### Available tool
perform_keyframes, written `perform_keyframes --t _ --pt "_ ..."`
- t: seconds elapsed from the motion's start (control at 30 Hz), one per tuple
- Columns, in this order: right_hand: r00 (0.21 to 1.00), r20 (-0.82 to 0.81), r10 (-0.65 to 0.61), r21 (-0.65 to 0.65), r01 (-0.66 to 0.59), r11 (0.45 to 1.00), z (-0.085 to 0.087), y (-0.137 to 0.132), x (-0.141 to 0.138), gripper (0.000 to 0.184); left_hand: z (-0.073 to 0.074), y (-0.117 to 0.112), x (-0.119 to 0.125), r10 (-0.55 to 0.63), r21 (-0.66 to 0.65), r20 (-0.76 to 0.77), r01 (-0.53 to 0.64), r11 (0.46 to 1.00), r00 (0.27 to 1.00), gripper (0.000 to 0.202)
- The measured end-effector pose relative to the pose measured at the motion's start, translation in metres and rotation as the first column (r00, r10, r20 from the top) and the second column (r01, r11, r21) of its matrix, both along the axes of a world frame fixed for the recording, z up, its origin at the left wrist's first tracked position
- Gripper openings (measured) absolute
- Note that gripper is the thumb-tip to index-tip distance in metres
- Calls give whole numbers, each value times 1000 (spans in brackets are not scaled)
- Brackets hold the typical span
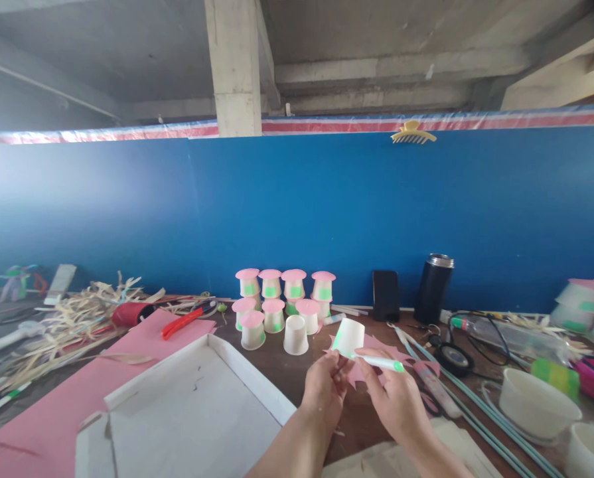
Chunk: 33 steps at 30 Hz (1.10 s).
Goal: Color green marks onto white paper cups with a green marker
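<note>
A white paper cup (351, 337) with a green patch on its left side is held tilted by my left hand (324, 385), fingers closed at its lower edge. My right hand (396, 401) grips a white marker (382, 362) with a green end, its other end against or very near the cup's lower side. A plain white cup (295, 336) stands just left of these. Behind it, several upside-down cups with green patches carry pink paper discs, such as the pink-topped cup (252, 330) at the front. Jagged pink paper (390, 350) lies behind my hands.
To the left are a white shallow tray (177, 405), a pink sheet (42, 418), a red tool (182, 323) and wood shavings (87, 312). A phone (385, 296) and black bottle (433, 289) stand by the blue partition (297, 206). Rightward lie blue tubes (468, 405) and a bowl (538, 401).
</note>
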State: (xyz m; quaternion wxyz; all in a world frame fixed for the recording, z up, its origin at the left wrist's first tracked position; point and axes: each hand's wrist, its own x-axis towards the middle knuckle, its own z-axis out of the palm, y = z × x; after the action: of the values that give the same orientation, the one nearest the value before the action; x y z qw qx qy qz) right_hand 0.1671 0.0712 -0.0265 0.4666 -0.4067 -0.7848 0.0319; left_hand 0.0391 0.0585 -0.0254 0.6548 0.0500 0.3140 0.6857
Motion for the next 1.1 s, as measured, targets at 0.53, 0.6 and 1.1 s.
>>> perform_keyframes --t 0.53,0.6,1.1 --pt "999 53 14 18 -15 1000 -1 2 0 20 -7 3 -1 -8 -12 -15 7 1000 1000 4" --pt "999 42 -11 34 9 999 -2 3 0 21 -6 3 -1 -18 -5 -14 18 1000 1000 4" --pt "991 -128 -36 53 43 998 10 0 5 24 -4 2 -4 -8 -22 44 9 1000 999 8"
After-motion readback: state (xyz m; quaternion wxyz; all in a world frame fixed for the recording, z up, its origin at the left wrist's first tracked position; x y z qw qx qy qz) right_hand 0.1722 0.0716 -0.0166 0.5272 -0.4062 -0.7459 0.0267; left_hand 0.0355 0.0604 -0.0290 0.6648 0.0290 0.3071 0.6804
